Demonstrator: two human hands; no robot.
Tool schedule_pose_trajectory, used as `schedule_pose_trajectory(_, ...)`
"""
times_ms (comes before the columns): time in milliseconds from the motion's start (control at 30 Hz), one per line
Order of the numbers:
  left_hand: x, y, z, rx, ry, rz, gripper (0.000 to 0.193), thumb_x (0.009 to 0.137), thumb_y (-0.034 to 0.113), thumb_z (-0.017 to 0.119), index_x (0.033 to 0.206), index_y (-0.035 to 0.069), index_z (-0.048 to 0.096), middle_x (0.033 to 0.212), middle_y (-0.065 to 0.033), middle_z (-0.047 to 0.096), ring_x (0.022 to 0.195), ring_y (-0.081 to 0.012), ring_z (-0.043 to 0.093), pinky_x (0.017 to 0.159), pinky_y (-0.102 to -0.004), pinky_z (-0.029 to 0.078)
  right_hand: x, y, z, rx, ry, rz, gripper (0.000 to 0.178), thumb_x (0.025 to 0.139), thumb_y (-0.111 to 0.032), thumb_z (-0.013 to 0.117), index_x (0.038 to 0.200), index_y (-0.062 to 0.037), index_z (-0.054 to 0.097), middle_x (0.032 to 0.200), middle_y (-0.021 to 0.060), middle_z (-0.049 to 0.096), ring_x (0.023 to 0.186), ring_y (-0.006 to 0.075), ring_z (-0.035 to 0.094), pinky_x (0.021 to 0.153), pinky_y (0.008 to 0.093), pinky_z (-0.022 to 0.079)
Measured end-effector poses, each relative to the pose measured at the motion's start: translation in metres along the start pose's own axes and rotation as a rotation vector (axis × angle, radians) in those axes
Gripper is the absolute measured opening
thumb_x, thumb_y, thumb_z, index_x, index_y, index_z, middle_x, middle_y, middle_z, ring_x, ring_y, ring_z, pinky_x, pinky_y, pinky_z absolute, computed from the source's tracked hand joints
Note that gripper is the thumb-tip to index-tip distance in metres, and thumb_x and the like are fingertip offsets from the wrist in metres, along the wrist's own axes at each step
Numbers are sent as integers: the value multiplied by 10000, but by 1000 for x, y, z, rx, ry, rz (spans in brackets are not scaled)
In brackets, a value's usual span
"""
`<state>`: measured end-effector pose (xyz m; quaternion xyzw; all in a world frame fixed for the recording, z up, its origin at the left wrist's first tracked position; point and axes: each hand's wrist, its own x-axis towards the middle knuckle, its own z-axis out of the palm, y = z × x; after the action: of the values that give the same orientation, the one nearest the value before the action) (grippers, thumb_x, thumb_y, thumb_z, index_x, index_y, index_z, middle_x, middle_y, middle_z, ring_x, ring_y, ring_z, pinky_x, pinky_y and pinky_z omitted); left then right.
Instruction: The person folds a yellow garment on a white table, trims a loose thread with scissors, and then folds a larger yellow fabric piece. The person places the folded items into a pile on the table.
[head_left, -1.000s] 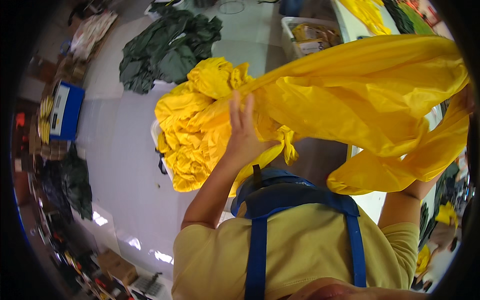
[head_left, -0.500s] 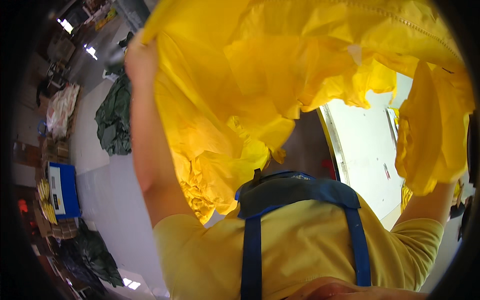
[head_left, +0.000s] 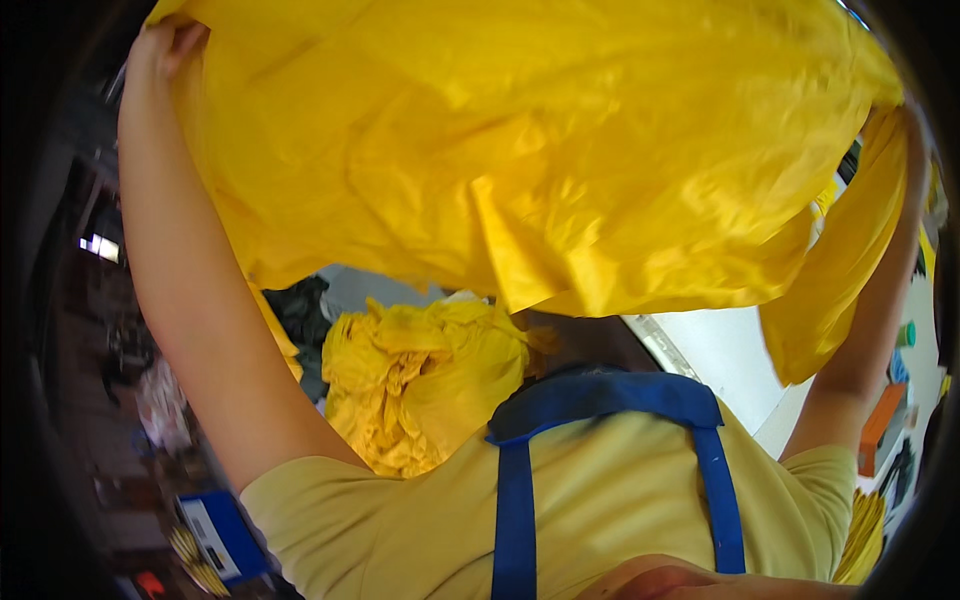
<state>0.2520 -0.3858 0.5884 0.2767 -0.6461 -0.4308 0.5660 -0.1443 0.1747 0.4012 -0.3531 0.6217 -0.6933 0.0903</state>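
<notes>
A large sheet of thin yellow fabric [head_left: 560, 150] spans the upper part of the view, stretched between my raised arms. At the upper left my left hand [head_left: 176, 48] is closed on its edge. On the far right my right hand [head_left: 908, 118] holds the opposite side, its fingers mostly hidden by cloth and the dark rim. A loose fold hangs down beside my right forearm. The fabric's lower edge is wavy and creased. Below it, left of my chest, lies a crumpled heap of yellow fabric [head_left: 420, 370].
A white table [head_left: 725, 345] with a metal edge stands at right, with an orange box [head_left: 882, 428] farther right. Dark green fabric [head_left: 300, 325] lies behind the yellow heap. At the lower left are a blue-and-white box [head_left: 222, 535] and a pale bundle [head_left: 163, 408].
My hands have spread apart, the left moving left and up, the right rising. The bunched yellow fabric is now stretched wider and flatter, and the heap below shows more.
</notes>
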Motion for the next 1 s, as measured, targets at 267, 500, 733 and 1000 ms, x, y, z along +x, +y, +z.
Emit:
schedule_pose_trajectory(267,-101,26,532,-98,-738,529,364,948,204,486,1288,74,479,1188,-103,548,1028,-189,544,769,-301,448,-112,221,-65,898,346,713,375,939,-271,432,1220,-28,484,1031,167,605,908,343,643,872,451,534)
schedule_pose_trajectory(500,-363,-141,759,-112,-1612,1206,435,934,213,503,1358,145,440,1358,-95,479,1256,-246,452,1021,-388,407,-141,294,-44,1104,399,1032,379,980,-312,350,1242,-71,479,1132,123,587,957,292,614,799,396,560)
schedule_pose_trajectory(733,-401,-285,549,421,-1084,635,672,826,218,660,1401,84,338,1418,-192,352,1255,-359,414,1047,-411,345,-148,329,-92,500,375,1137,358,971,-333,410,1058,-11,542,859,98,615,683,177,596,603,314,499)
schedule_pose_trajectory(1000,-431,-426,524,151,-1304,-548,494,800,144,655,1239,-4,485,1191,-176,576,1058,-278,580,854,-384,487,-145,333,-105,-577,425,934,604,883,-368,586,1315,3,383,1103,181,555,989,288,563,862,382,453)
